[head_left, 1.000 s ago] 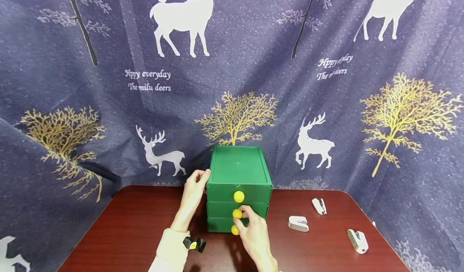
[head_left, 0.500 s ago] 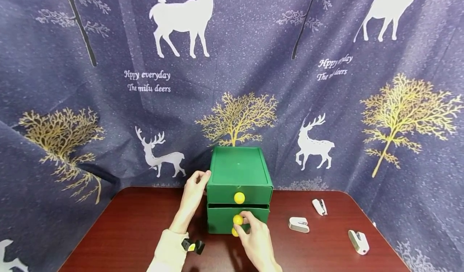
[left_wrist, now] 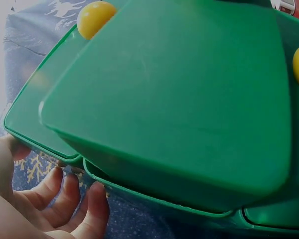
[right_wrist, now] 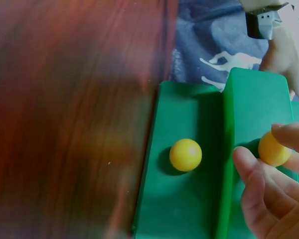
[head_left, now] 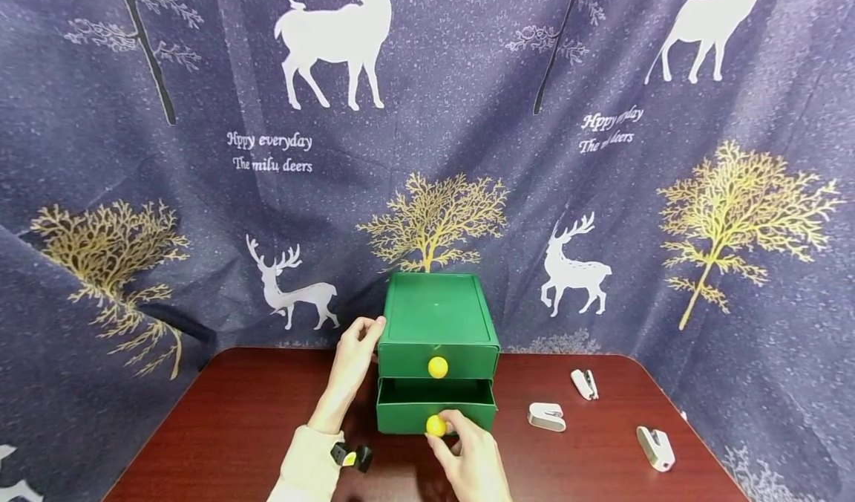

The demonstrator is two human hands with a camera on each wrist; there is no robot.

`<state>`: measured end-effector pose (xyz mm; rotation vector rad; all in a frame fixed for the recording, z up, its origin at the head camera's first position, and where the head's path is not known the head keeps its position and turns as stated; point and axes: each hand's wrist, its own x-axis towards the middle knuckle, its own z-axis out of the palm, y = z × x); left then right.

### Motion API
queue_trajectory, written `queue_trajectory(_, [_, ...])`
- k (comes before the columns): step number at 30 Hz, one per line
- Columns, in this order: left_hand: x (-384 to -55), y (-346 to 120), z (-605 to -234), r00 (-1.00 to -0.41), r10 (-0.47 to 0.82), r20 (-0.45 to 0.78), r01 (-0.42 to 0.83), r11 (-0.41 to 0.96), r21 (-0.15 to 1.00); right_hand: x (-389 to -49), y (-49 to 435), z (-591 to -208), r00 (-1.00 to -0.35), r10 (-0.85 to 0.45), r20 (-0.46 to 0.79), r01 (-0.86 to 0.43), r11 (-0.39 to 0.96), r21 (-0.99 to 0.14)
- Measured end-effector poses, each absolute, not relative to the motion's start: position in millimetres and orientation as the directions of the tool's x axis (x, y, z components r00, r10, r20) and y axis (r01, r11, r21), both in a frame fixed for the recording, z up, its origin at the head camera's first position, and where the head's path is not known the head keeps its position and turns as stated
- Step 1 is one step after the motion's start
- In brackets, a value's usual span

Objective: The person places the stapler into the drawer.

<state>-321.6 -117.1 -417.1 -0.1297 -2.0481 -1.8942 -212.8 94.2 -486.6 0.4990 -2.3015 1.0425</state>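
Green three-drawer cabinet (head_left: pixel 437 309), upright at centre; middle drawer (head_left: pixel 401 417) extended toward the near side, with round yellow knob (head_left: pixel 436 425).

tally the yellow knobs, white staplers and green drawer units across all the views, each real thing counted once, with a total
Yellow knobs: 3
White staplers: 3
Green drawer unit: 1
Total: 7
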Motion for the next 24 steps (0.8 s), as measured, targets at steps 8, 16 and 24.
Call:
queue_trajectory(8, [-320.3,-117.6,-416.2,-0.936,-0.164,0.312,0.297,0.105,0.949,-203.8,97.3,-490.0,-0.75,-0.145,0.645,-0.571,0.635,-0.521])
queue_trajectory(16, [-320.2,-118.7,-418.3,-0.934,-0.159,0.319,0.305,0.108,0.946,-196.0,99.7,-496.2,-0.671,-0.167,0.722,-0.639,0.625,-0.449])
queue_trajectory(24, [-323.0,-117.5,-418.2,-0.932,-0.153,0.328,0.316,0.098,0.944,-184.7,102.1,-497.8,-0.628,-0.185,0.756,-0.659,0.643,-0.39])
